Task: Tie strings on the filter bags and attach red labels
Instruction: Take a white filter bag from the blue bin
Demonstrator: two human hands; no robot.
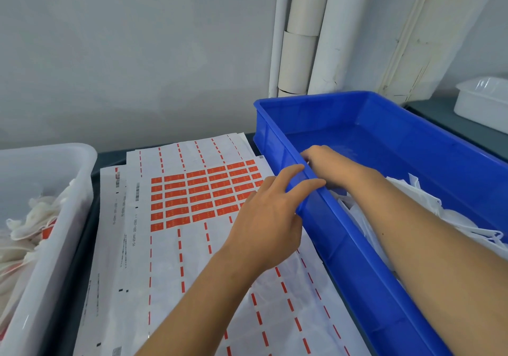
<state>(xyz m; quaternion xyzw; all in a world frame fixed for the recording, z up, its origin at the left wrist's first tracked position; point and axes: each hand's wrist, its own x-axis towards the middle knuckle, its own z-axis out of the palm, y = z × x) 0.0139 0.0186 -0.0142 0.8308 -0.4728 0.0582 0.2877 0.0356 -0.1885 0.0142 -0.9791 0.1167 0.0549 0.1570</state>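
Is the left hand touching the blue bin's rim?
Touching. In the head view the left hand lies against the near rim of the blue bin, its straight fingers resting over the edge.

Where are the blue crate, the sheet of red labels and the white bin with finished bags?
blue crate (324,234): head view, on its near left wall.
sheet of red labels (203,196): head view, on the block of red labels.
white bin (63,218): head view, on its right wall.

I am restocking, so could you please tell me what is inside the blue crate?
White filter bags are piled at the blue crate's near end; its far floor is bare. The right hand and forearm cover some.
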